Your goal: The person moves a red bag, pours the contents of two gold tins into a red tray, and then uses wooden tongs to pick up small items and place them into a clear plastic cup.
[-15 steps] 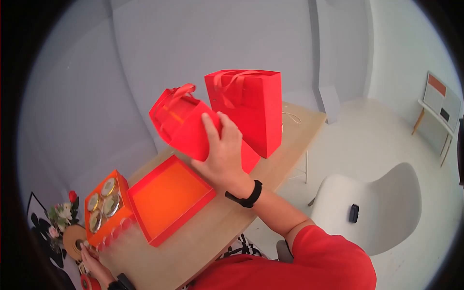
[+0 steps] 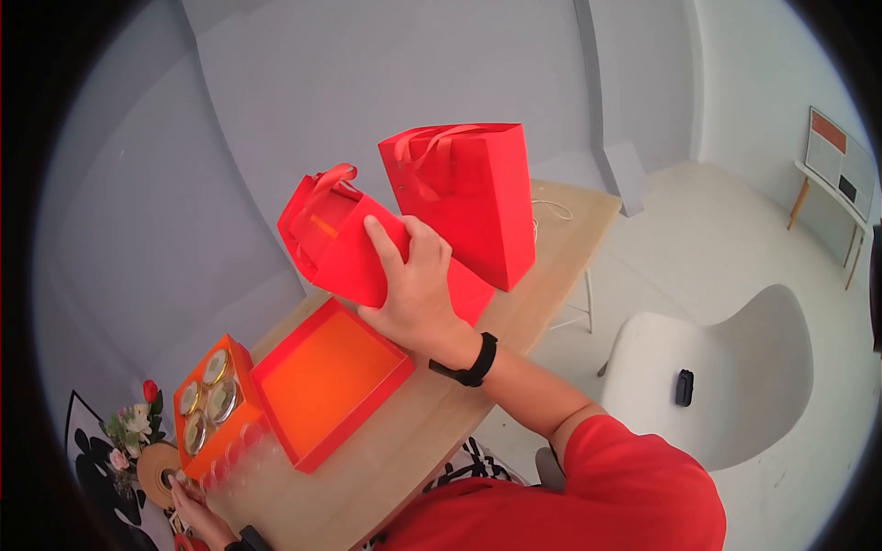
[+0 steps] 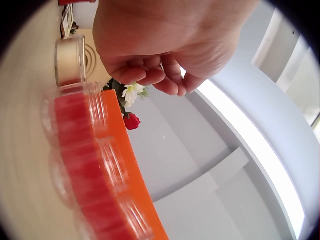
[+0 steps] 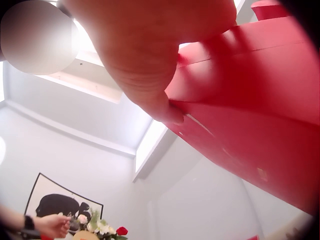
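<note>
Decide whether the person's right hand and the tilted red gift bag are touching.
Touching. The right wrist view shows the right hand meeting the tilted red gift bag, one digit's tip against its edge.

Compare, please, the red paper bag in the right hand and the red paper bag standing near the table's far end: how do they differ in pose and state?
The held bag is tilted, its mouth turned sideways; the standing bag is upright, its mouth up.
The right hand holds the held bag; no hand touches the standing bag.
Both are red, with ribbon handles.
</note>
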### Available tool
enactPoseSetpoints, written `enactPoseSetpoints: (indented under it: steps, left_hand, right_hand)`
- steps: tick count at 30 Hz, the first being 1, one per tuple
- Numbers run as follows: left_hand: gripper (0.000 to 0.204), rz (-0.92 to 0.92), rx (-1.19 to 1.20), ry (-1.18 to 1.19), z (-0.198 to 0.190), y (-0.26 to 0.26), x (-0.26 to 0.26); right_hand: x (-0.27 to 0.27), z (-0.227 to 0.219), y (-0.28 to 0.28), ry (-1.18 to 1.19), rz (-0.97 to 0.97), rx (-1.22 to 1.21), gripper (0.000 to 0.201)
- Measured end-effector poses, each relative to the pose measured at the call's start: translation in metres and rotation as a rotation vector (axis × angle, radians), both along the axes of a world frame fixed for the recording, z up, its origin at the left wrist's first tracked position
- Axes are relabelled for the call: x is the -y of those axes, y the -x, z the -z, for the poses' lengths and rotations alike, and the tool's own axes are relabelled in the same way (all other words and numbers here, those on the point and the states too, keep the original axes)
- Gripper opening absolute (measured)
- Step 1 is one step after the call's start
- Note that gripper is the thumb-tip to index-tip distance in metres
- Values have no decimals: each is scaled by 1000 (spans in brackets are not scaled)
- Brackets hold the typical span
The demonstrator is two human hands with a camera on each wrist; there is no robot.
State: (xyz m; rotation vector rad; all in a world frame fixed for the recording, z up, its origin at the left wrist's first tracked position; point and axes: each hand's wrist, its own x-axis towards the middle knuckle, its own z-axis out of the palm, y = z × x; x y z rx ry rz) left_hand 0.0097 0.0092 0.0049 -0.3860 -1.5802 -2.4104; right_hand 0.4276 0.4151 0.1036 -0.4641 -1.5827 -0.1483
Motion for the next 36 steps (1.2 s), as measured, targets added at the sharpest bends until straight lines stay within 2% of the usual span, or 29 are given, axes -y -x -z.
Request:
enactPoseSetpoints:
  steps: [3,5,10,20,21,25,28,29,34,36]
  left_hand:
    - [30,4,16,35,4,12,7]
    - [30,3,9,54,-2,2,3]
    - [29,41,-27,63,5,4,6]
    - [31,-54,-75,117,2,-1,1]
    - [31,-51,-101,112,-4,-7,-6]
    - [29,1,-171,136,-20,-20,-18]
    - [25,25,-201,248,-29,-33,-29]
    - [25,75,-222,256,-32,-39,-35]
    - [31,368,-312,374,-59,-101,-90]
    - [46,580,-293,354,-76,-141,-114]
  right_hand:
    - [-1,1,-6,-14,-70,-10,109]
    - [-6,4,-9,-34,-107,-33,112]
    - [-16,-11,-20,-60,-50,-141,113]
    - [30,-42,-63,205,-434,-325,109]
    - [25,-45,-68,138,-458,-344,109]
    - [35,-75,-92,137,-539,-434,106]
    - [50,-102,-105,171,-688,-555,101]
    - [49,-109,-110,178,-691,-551,94]
    - [37,-122,-114,204,-1011,-553,73]
    - [37,-124,-107,296,-1114,-583,65]
